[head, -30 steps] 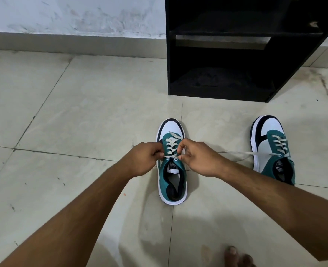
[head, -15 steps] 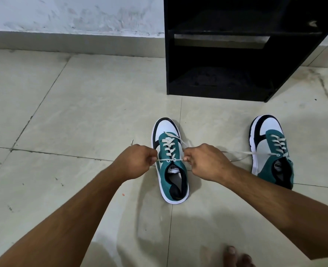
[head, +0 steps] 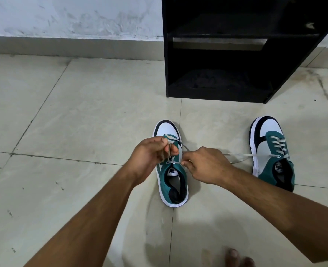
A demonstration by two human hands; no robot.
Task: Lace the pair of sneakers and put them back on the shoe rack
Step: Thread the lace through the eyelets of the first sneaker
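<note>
A teal, white and black sneaker (head: 173, 186) stands on the floor in front of me, toe pointing away. My left hand (head: 149, 157) pinches one end of its grey lace over the tongue. My right hand (head: 205, 164) pinches the other lace end (head: 184, 147) just right of the top eyelets. The two ends cross between my hands. The second sneaker (head: 271, 155) stands to the right, laced, with a loose lace end (head: 238, 155) trailing left along the floor. The black shoe rack (head: 226, 54) stands against the wall beyond both shoes.
Pale floor tiles (head: 72, 122) spread to the left and around the shoes. A grey skirting and a white wall (head: 72, 20) run along the back. My bare toes (head: 238, 259) show at the bottom edge.
My hands had pulled the lace ends apart sideways. Now my left hand has risen over the tongue and the ends cross between my hands.
</note>
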